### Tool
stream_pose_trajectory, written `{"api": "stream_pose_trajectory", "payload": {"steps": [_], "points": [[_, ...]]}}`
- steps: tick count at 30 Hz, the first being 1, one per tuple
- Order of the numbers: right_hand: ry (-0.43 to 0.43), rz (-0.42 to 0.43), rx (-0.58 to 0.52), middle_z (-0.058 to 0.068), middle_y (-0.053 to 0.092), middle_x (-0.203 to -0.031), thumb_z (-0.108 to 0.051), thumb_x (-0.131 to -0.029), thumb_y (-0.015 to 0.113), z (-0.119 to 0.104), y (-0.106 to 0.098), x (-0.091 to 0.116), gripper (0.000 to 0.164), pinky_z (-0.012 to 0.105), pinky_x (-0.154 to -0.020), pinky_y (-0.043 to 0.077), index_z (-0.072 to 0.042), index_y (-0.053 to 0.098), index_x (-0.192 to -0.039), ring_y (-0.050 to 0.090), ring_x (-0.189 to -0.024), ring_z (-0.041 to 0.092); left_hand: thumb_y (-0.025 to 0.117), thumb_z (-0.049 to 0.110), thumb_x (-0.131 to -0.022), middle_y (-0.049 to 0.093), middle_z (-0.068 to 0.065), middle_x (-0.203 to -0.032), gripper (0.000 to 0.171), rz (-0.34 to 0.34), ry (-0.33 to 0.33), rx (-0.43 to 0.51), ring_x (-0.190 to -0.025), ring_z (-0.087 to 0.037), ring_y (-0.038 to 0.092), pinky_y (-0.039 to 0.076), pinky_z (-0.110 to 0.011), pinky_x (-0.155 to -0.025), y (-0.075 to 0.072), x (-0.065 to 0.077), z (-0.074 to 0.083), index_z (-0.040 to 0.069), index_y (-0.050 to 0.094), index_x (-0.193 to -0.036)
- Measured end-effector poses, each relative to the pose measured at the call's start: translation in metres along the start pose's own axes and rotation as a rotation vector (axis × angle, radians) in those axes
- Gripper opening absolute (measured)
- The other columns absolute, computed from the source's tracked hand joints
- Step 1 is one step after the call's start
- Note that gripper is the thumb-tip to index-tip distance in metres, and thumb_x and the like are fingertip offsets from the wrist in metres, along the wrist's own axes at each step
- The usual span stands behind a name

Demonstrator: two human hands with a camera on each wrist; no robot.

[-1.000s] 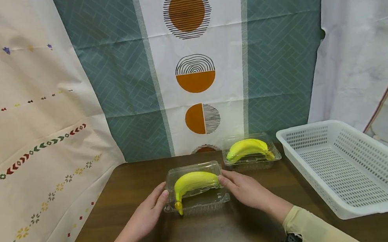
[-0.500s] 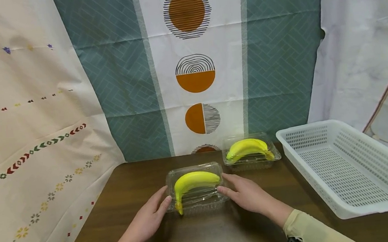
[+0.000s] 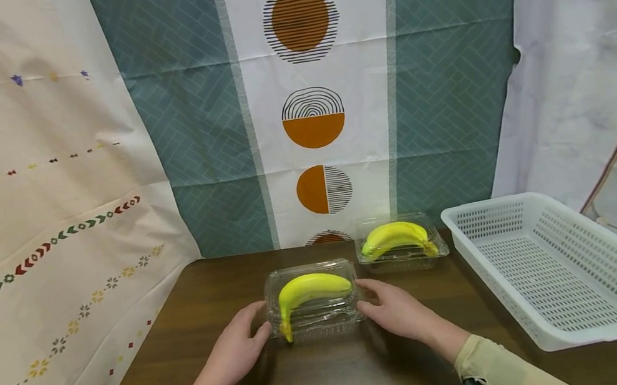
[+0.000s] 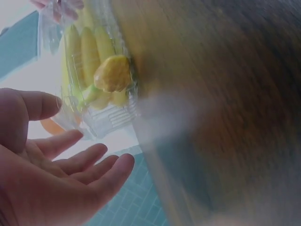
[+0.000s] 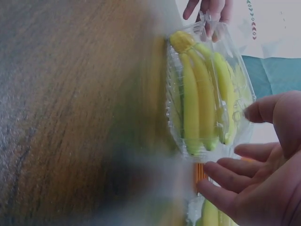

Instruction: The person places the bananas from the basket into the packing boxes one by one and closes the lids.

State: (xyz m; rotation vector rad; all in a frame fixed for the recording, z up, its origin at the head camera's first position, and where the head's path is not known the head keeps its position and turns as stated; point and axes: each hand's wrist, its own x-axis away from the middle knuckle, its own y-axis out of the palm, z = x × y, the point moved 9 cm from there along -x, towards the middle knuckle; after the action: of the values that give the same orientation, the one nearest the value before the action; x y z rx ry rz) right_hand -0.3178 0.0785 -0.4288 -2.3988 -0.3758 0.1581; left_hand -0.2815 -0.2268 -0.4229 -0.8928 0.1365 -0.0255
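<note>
A clear plastic clamshell box (image 3: 328,323) sits on the table with its lid down over a bunch of bananas (image 3: 311,285). In both wrist views the bunch shows several yellow-green fingers and a brownish stem end. My left hand (image 3: 235,346) is at the box's left side, fingers loosely spread and thumb close to the front corner. On the opposite side, my right hand (image 3: 395,310) lies with relaxed fingers and thumb beside the box wall. Neither hand grips anything; whether the fingertips still touch the plastic is hard to tell.
Behind and to the right stands a second clear clamshell box (image 3: 373,267) with bananas (image 3: 395,237) inside. A white perforated plastic basket (image 3: 555,279) is at the right of the brown table (image 3: 328,378). Patterned cloths (image 3: 309,92) hang along the back and sides.
My thumbs have come off the lid's front edge, and both hands have loosened and drawn slightly apart. The lid's front lies lower than a second ago; the box has stayed in place.
</note>
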Motion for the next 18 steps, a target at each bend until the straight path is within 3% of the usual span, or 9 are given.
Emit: {"api": "stream_pose_trajectory", "payload": {"steps": [9,15,18], "points": [[0.053,0.025,-0.035,0.012,0.067,-0.141,-0.027,-0.106,0.074,0.0038,0.0011,-0.0014,0.038,0.06,-0.106,0.056,-0.01,0.059,-0.137,0.067,-0.132,0.036,0.069,0.015,-0.107,0.062,-0.021,-0.15,0.045,0.038,-0.033,-0.001,-0.143,-0.043,0.057,0.048,-0.067,-0.112,-0.0013,-0.0022,0.0006,0.005,0.06,-0.15],[0.07,0.031,0.057,0.008,0.071,-0.124,-0.026,-0.105,0.073,0.0049,-0.0013,0.0001,0.028,0.056,-0.098,0.058,-0.007,0.068,-0.124,0.07,-0.116,0.03,0.069,0.018,-0.106,0.062,-0.025,-0.143,0.044,0.047,-0.074,0.014,-0.135,-0.044,0.061,0.051,-0.065,-0.107,-0.0014,-0.0019,-0.0046,-0.001,0.059,-0.145],[0.055,0.011,0.122,0.004,0.068,-0.113,-0.025,-0.105,0.069,0.0037,-0.001,0.0,0.018,0.049,-0.089,0.057,-0.009,0.074,-0.109,0.066,-0.1,0.022,0.066,0.02,-0.107,0.067,-0.02,-0.132,0.033,0.035,-0.078,-0.027,-0.122,-0.038,0.067,0.054,-0.06,-0.101,-0.0004,-0.0021,-0.0074,-0.001,0.067,-0.132]]}}
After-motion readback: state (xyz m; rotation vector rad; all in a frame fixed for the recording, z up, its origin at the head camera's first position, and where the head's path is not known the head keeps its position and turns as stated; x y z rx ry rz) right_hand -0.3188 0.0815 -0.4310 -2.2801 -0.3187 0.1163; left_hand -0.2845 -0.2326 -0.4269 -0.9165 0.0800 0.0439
